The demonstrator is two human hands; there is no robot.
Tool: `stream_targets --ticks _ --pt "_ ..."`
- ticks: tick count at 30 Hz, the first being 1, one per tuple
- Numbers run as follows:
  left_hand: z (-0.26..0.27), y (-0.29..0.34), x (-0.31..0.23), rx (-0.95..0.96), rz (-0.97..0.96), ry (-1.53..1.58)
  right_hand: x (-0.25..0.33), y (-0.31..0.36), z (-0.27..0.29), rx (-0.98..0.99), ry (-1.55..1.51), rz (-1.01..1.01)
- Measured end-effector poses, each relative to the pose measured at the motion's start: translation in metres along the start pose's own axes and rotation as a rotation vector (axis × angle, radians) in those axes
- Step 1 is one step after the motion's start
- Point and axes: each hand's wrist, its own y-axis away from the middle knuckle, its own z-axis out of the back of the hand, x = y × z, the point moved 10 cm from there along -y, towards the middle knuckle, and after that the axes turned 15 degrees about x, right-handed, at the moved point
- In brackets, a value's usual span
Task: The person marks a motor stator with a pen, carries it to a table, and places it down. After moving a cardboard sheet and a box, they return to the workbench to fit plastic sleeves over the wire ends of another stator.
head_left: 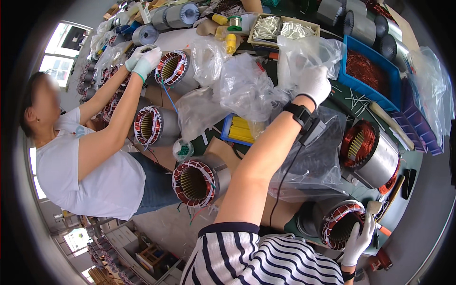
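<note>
My left hand (313, 83), in a white glove, reaches far across the bench, its fingers closed at a clear plastic bag (299, 57); the fingertips are partly hidden. Lower right, my gloved right hand (358, 241) rests with fingers spread at the rim of a motor stator (338, 227). This stator lies on its side, a steel cylinder with red windings laced in white cord. Just beyond its rim is a pale block-headed mallet (374, 207). Another stator with unlaced copper coils (361, 147) stands farther back on the right.
A blue bin of copper wire (396, 97) and a tray of white tubes (285, 42) stand at the back. Crumpled plastic bags (244, 83) cover the middle. At left a co-worker (90, 166) handles a laced stator (178, 71). More stators (202, 183) line the near edge.
</note>
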Motion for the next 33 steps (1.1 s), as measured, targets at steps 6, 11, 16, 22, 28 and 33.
stream_targets --ticks 6,11,16,22,28,33 --pt "0.038 0.033 0.013 -0.014 0.133 0.003 0.009 0.001 -0.004 -0.021 0.074 0.027" --pt "0.097 0.081 0.002 -0.383 0.104 0.018 0.002 0.003 -0.006 -0.070 0.185 -0.006" --pt "0.129 0.125 0.113 -0.766 0.518 0.076 -0.003 0.003 -0.010 -0.084 0.163 0.030" --pt "0.069 0.025 0.199 -0.274 0.565 0.051 -0.010 0.005 -0.012 -0.096 0.170 0.011" --pt "0.037 0.019 0.199 -0.062 0.755 -0.161 -0.012 0.005 -0.013 -0.120 0.184 0.047" --pt "0.034 0.018 0.214 0.047 0.857 -0.301 -0.007 0.003 -0.013 -0.117 0.179 0.028"
